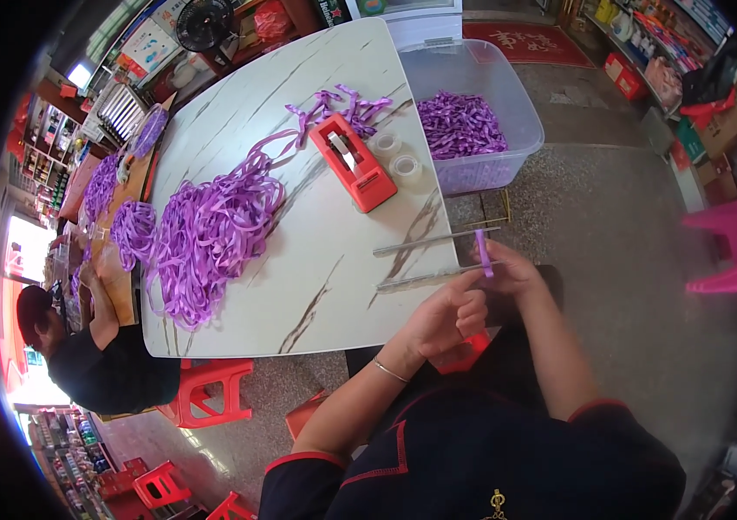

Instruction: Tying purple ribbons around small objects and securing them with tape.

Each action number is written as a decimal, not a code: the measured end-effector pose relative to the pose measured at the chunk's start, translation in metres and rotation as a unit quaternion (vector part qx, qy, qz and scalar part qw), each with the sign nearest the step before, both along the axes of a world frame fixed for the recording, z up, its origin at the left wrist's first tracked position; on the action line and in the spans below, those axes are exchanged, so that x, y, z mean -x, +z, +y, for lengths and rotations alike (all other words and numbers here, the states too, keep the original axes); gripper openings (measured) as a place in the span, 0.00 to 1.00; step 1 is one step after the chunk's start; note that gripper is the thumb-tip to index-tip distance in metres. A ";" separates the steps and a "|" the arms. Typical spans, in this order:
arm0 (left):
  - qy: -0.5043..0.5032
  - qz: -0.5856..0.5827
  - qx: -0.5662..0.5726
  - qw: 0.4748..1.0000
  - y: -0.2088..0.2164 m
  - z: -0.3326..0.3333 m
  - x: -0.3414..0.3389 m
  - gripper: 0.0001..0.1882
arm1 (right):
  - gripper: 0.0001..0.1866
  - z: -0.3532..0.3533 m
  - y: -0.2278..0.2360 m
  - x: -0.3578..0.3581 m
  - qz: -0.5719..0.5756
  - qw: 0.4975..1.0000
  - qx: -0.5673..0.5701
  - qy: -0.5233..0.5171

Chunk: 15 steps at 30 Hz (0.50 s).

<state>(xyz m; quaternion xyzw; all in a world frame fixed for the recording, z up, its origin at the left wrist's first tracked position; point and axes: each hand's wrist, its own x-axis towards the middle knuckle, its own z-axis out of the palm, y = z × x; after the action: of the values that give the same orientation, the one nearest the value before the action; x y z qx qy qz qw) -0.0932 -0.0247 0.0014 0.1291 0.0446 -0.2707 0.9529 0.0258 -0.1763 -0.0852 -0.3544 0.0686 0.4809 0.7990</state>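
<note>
Head view: the right hand [511, 270] pinches a flat purple ribbon [482, 249] at two thin, straight bars [425, 243]. The left hand [448, 322] curls, its grip unclear.

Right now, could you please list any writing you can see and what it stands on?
I won't copy wording, but it appears here:
Red mat: lighter characters.
Dark green panel: pale lettering.
Wall poster: print too blurred to read.
Red tape dispenser: dark label, too small to read.

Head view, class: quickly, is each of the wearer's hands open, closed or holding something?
Left hand: fingers curled, close by the purple ribbon strip; grip cannot be told.
Right hand: fingers bent at the same strip; grip cannot be told.
</note>
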 end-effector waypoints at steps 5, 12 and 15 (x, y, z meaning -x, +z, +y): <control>-0.029 -0.050 -0.010 0.998 -0.005 0.000 -0.003 0.26 | 0.14 0.012 0.002 0.014 -0.076 0.993 0.079 0.053; 0.007 -0.001 -0.020 1.000 -0.001 0.000 -0.001 0.09 | 0.21 0.002 0.051 -0.005 -0.030 0.997 0.009 0.077; -0.003 0.024 -0.054 0.998 0.000 0.002 0.006 0.13 | 0.21 0.015 0.076 0.000 -0.072 0.989 -0.002 0.128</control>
<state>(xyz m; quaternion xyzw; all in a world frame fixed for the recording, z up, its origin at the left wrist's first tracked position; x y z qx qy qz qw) -0.0991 -0.0226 0.0017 0.1737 0.0816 -0.2743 0.9423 0.0262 -0.1613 -0.0089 -0.3923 -0.0359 0.5524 0.7346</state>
